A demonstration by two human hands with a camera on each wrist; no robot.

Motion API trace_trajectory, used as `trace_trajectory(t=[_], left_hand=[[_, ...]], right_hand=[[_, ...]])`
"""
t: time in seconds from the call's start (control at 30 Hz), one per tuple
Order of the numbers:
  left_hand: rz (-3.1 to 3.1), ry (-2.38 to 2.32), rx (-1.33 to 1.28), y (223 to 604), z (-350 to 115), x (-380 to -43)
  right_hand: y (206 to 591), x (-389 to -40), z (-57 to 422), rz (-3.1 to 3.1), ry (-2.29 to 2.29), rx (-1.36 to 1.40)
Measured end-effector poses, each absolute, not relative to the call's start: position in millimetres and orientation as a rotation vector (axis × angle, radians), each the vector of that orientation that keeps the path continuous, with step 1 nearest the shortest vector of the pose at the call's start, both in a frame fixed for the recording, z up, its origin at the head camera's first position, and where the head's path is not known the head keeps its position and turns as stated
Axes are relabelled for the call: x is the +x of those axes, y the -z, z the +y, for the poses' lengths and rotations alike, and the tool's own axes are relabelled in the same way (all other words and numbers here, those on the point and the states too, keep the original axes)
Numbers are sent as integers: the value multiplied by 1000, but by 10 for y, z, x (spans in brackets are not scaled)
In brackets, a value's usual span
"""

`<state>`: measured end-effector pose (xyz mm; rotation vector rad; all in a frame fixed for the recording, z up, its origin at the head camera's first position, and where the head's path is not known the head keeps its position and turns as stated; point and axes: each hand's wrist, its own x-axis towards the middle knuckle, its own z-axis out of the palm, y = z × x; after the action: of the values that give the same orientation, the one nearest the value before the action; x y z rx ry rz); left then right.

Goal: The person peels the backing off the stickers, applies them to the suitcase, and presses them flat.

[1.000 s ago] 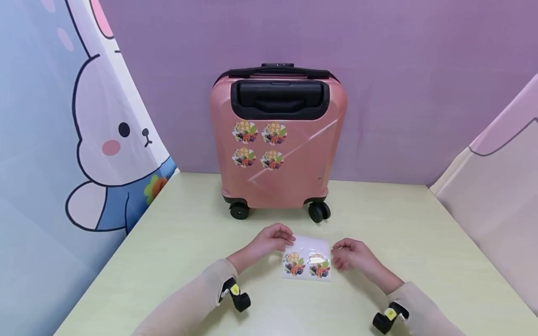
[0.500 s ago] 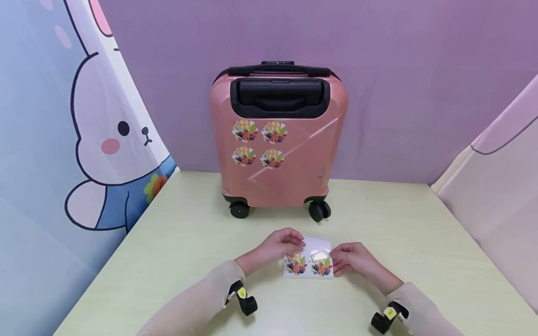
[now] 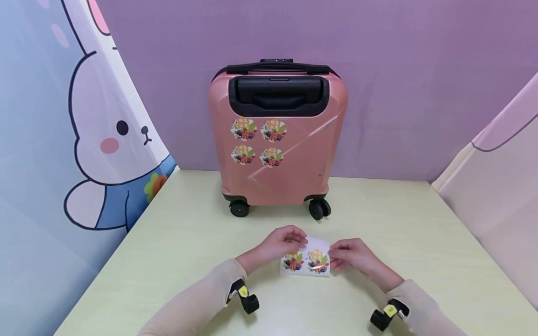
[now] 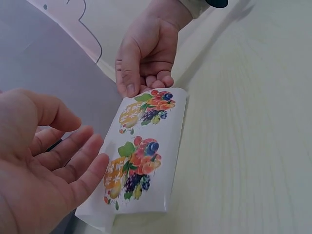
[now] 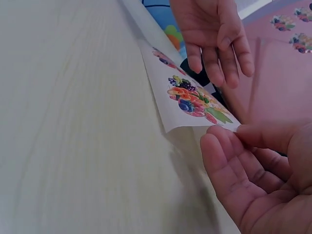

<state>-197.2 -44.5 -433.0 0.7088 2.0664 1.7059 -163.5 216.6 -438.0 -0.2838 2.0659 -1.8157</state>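
A white sticker sheet bearing two round fruit stickers lies on the table in front of the suitcase. My right hand pinches its right edge between thumb and fingers, and that end is raised off the table in the right wrist view. Over the sheet's left part hovers my left hand, its fingers loosely bent and holding nothing. From the left wrist, both printed stickers show beside the left fingertips. In the head view, the left hand covers part of the left sticker.
Behind the sheet stands a pink suitcase with black wheels. Several matching fruit stickers are stuck on its front in two rows. A purple backdrop rises behind, and a rabbit-printed cloth hangs at the left.
The right hand has come up to the sheet's right edge and now pinches it. My left hand has shifted right, farther over the sheet. The suitcase stays in place.
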Motion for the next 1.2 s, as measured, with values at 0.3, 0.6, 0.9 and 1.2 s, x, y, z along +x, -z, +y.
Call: trace_trajectory(t=[0.3, 0.6, 0.9, 1.2], left_hand=[[2255, -1621, 799, 4220, -431, -1984], [2479, -1415, 994, 4134, -444, -1969], [2613, -1331, 1034, 4086, -476, -1949], [2685, -1403, 1150, 4095, -527, -1995]], right_hand=[[4262, -1686, 2053, 2155, 1769, -395], [4090, -1755, 1929, 2194, 1764, -482], [3984, -1817, 1858, 2209, 1750, -516], [3942, -1818, 1778, 2195, 1786, -504]])
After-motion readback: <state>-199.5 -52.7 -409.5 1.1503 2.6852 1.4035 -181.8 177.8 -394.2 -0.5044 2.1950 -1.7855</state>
